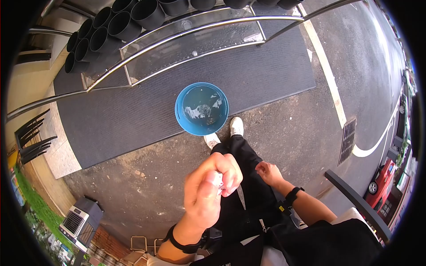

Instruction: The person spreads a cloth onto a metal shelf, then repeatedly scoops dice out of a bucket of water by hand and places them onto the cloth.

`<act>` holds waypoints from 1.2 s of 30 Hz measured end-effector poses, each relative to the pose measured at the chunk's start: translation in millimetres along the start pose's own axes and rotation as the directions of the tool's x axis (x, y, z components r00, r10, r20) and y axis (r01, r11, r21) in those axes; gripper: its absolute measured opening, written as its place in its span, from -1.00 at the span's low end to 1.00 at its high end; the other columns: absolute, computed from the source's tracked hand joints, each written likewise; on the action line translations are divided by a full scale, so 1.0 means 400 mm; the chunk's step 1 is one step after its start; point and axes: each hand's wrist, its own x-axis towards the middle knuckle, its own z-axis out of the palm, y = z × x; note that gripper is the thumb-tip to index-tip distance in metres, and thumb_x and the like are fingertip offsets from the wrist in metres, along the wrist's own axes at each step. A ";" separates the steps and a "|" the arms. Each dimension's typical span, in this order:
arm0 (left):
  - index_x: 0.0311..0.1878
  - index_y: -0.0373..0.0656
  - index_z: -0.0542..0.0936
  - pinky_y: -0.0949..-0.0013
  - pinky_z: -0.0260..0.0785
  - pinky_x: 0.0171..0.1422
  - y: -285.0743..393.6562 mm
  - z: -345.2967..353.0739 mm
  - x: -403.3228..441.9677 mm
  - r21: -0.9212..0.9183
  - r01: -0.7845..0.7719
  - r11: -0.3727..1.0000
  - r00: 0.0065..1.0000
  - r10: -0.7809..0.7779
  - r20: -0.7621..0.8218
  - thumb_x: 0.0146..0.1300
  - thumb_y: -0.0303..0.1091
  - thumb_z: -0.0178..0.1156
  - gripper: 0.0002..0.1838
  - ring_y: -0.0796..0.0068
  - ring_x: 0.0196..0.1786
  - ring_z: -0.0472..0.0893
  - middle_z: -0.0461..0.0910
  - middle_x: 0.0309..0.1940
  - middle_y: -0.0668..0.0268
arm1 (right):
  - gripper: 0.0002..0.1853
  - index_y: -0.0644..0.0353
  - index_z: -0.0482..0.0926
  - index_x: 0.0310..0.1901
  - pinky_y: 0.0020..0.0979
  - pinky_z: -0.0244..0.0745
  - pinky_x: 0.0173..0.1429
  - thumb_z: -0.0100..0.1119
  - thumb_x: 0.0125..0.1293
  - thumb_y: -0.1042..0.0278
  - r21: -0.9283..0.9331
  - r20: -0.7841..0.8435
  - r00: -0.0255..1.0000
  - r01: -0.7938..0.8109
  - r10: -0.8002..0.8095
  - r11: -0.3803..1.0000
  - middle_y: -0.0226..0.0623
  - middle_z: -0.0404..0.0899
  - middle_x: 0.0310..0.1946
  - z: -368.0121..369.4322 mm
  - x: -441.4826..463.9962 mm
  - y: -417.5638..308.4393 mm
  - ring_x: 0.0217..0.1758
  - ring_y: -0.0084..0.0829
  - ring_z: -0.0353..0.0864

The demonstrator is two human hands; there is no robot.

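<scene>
My left hand (212,188) is raised in front of my body, its fingers curled into a fist with the thumb pressed against them. A small whitish, shiny bit (219,178) shows between thumb and fingers; its kind cannot be made out. Lower down, beside my right leg, is my right hand (269,173), with its fingers curled in and nothing visible in them. A blue bucket (179,111) of cloudy water stands by my shoes, partly on a dark ribbed mat. Neither hand touches it.
A metal railing (164,41) with clear panels runs beyond the mat (120,119). Behind it are stacked black buckets (144,13). A drain grate (347,141) lies to the right, near a red car (381,184). A grey appliance (82,221) stands at lower left.
</scene>
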 end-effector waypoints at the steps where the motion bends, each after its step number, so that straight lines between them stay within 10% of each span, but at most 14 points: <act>1: -0.54 -0.12 0.25 0.44 0.08 -0.45 -0.004 -0.002 -0.003 -0.033 -0.014 0.999 1.000 0.014 0.018 0.52 -0.03 -0.13 -0.50 0.55 -0.57 0.21 0.24 -0.63 0.34 | -0.80 0.17 0.66 -0.16 -0.17 0.63 0.01 0.13 0.33 0.27 0.002 -0.001 1.000 0.001 -0.001 1.000 -0.13 0.74 -0.30 0.001 0.000 0.001 -0.15 -0.08 0.75; 27: -0.55 -0.04 0.20 0.39 0.00 -0.40 -0.056 -0.050 -0.009 -0.104 -0.083 0.991 0.974 0.103 0.202 0.57 0.24 -0.37 -0.36 0.54 -0.58 0.13 0.22 -0.65 0.34 | -0.80 0.15 0.66 -0.16 -0.13 0.62 0.01 0.13 0.35 0.25 0.009 0.006 1.000 -0.026 0.026 1.000 -0.12 0.74 -0.30 0.028 -0.013 0.010 -0.13 -0.04 0.74; 31: -0.54 -0.01 0.20 0.47 -0.05 -0.50 -0.174 -0.104 0.089 -0.066 0.111 0.992 0.987 -0.118 -0.111 0.52 -0.09 -0.07 -0.55 0.59 -0.58 0.13 0.20 -0.65 0.40 | -0.80 0.15 0.65 -0.16 -0.11 0.62 0.02 0.11 0.35 0.26 -0.007 0.042 0.998 -0.039 0.039 0.999 -0.11 0.74 -0.27 0.058 -0.002 0.038 -0.10 -0.04 0.74; 36: -0.43 0.03 0.32 0.55 -0.07 -0.65 -0.582 -0.388 0.318 0.047 0.575 0.816 0.723 -0.481 -0.496 0.56 -0.11 0.01 -0.64 0.72 -0.68 0.20 0.26 -0.64 0.52 | -0.92 0.13 0.61 -0.28 -0.15 0.61 -0.04 0.19 0.25 0.36 -0.080 0.003 0.991 0.131 -0.131 0.988 -0.17 0.66 -0.36 0.122 0.012 0.087 -0.18 -0.10 0.69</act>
